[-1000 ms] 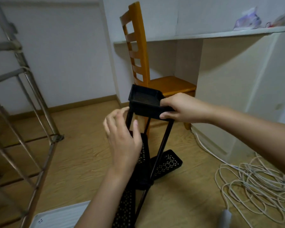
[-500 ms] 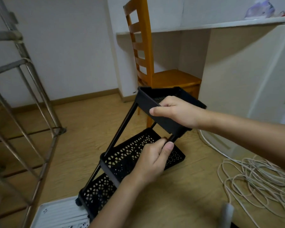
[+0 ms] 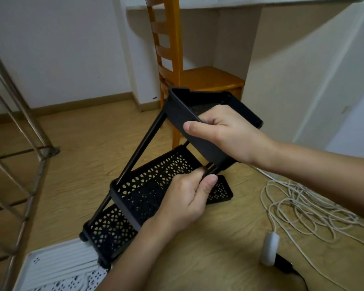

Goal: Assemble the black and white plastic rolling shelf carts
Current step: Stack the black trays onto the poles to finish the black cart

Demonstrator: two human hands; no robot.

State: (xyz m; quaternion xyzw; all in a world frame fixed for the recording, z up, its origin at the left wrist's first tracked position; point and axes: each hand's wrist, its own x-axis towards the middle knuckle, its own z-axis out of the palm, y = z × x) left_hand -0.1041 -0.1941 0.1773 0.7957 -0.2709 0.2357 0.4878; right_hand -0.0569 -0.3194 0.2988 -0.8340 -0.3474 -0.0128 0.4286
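Observation:
The black shelf cart leans tilted over the floor, its three perforated trays joined by black poles. My right hand (image 3: pixel 225 133) grips the long side wall of the top tray (image 3: pixel 178 111). My left hand (image 3: pixel 187 198) is closed round the near-right pole (image 3: pixel 212 170) just below that tray. The middle tray (image 3: pixel 143 185) and the bottom tray (image 3: pixel 107 232) slope down to the left. A far pole (image 3: pixel 145 141) runs from the top tray to the middle one. A loose black perforated piece (image 3: pixel 221 192) lies on the floor behind my left hand. A white tray (image 3: pixel 57 267) lies flat at the bottom left.
A wooden chair (image 3: pixel 200 78) stands behind the cart under a white desk (image 3: pixel 303 70). A metal rack (image 3: pixel 15 148) fills the left side. A tangle of white cable (image 3: pixel 303 208) and a white plug (image 3: pixel 269 248) lie on the wooden floor at the right.
The cart has swung from end-on to side-on and tilted. My left hand went from open beside the poles to closed on the near-right pole. My right hand kept hold of the top tray.

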